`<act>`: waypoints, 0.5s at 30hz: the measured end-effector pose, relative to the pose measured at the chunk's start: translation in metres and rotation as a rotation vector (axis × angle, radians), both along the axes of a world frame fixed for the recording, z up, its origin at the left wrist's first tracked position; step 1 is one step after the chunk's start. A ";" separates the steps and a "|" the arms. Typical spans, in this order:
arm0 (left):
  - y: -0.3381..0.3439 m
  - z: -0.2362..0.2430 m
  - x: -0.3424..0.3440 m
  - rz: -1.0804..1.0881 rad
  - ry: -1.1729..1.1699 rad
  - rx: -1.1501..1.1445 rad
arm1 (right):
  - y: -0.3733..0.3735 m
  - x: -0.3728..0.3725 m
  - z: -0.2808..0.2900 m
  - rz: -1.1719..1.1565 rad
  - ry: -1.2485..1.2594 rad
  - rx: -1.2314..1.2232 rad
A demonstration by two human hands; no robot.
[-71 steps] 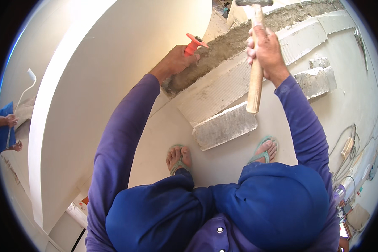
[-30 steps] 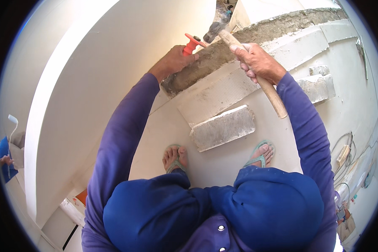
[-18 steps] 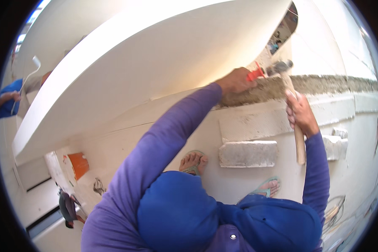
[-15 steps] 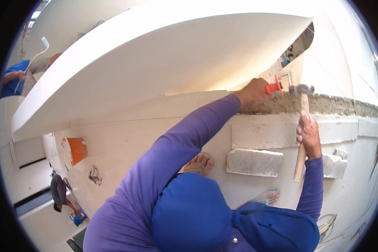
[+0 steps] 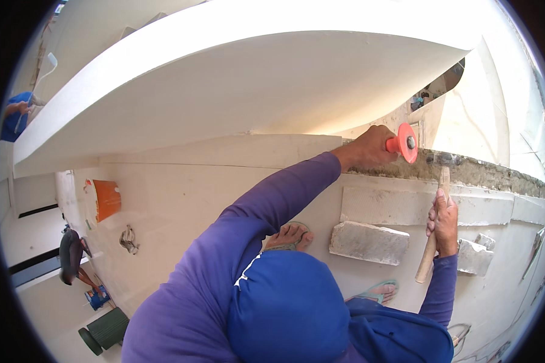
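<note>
My left hand (image 5: 371,149) is closed around the red grip of a chisel (image 5: 409,144). The chisel's round hand guard and metal striking end face up toward me, over a strip of rough grey mortar (image 5: 484,171). To the right, my right hand (image 5: 444,221) wraps round the wooden handle of a hammer (image 5: 427,260). The hammer's dark head is smeared and hard to make out against the mortar, a short gap from the guard. The chisel's tip is hidden.
Broken white blocks (image 5: 369,242) lie on the floor (image 5: 181,230) near my sandalled feet. A large white curved panel (image 5: 236,91) rises ahead. An orange bucket (image 5: 107,199) and green cylindrical container (image 5: 105,331) stand left. Two other people are at the far left.
The hammer has shifted nearer to me, its head now down against the mortar strip. The chisel has tilted, so its guard shows face-on. The whole view has also shifted slightly.
</note>
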State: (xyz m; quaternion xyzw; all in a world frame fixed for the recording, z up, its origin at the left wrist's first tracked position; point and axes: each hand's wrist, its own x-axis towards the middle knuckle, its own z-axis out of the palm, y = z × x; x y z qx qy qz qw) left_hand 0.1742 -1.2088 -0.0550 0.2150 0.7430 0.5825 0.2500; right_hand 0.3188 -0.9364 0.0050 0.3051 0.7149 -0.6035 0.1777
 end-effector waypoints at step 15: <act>0.014 0.043 0.059 -0.103 0.400 0.036 | -0.025 0.005 0.002 0.054 0.040 -0.015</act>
